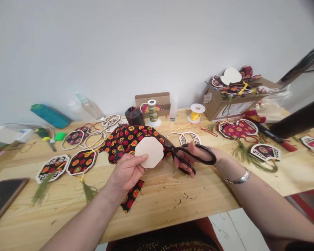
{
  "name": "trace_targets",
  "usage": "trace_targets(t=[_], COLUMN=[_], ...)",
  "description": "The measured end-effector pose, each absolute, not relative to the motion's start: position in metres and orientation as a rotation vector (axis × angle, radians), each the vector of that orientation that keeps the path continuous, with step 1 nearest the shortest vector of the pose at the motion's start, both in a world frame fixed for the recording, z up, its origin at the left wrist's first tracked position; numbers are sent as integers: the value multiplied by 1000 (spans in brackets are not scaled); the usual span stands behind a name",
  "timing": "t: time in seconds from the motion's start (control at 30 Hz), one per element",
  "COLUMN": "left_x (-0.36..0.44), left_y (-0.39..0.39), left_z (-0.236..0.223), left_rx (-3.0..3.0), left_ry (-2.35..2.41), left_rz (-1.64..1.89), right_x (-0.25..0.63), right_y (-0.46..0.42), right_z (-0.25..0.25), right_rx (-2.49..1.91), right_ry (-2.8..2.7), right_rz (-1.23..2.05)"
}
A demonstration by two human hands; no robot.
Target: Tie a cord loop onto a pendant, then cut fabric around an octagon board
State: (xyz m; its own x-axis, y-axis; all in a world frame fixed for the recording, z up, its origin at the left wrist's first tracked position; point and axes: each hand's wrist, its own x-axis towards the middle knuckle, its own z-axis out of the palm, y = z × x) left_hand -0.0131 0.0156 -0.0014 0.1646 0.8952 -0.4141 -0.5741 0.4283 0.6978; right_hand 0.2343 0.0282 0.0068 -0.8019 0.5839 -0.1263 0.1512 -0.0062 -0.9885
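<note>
My left hand (pixel 128 170) is closed on a pale, lobed flat piece (pixel 152 149), its thumb lying across the front. Behind that piece is black fabric (pixel 132 134) with red, orange and yellow flower prints, bunched on the table. A strip of the same fabric hangs down below my left hand. In my right hand (pixel 189 157) is a pair of black scissors (pixel 183 149), fingers through the handle loops. The scissor blades reach to the fabric just right of the pale piece; how far they part is hidden.
Finished fabric ornaments (pixel 81 162) with tassels lie at left beside a phone (pixel 5 198). Along the wall stand a teal thread cone (pixel 50 115), a yellow thread spool (pixel 195 113) and a glue bottle (pixel 173 108). A filled cardboard box (pixel 232 104) and a dark post (pixel 298 116) stand at right.
</note>
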Motion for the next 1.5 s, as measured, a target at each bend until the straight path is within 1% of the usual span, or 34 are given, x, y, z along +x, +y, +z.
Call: trace_targets(t=[0.37, 0.5, 0.73, 0.93, 1.13, 1.33, 1.5], left_x=[-11, -11, -11, -11, -12, -13, -13], left_y=[12, 12, 12, 12, 14, 13, 13], left_z=[-4, -4, -1, 0, -1, -1, 0], left_rx=[509, 498, 436, 431, 434, 434, 429], left_ry=[898, 887, 885, 895, 908, 908, 889], left_rz=[1013, 1016, 1052, 1060, 1062, 1095, 1096], right_x=[234, 235, 231, 225, 221, 216, 215], right_y=[25, 27, 28, 23, 27, 22, 20], right_z=[13, 11, 10, 18, 11, 13, 15], right_rx=[-823, -800, -757, -805, -850, -953, -879], right_ry=[-1964, -2007, -2020, -2069, -2052, -2043, -2018], right_rz=[1760, 1693, 1686, 1534, 1581, 1511, 1537])
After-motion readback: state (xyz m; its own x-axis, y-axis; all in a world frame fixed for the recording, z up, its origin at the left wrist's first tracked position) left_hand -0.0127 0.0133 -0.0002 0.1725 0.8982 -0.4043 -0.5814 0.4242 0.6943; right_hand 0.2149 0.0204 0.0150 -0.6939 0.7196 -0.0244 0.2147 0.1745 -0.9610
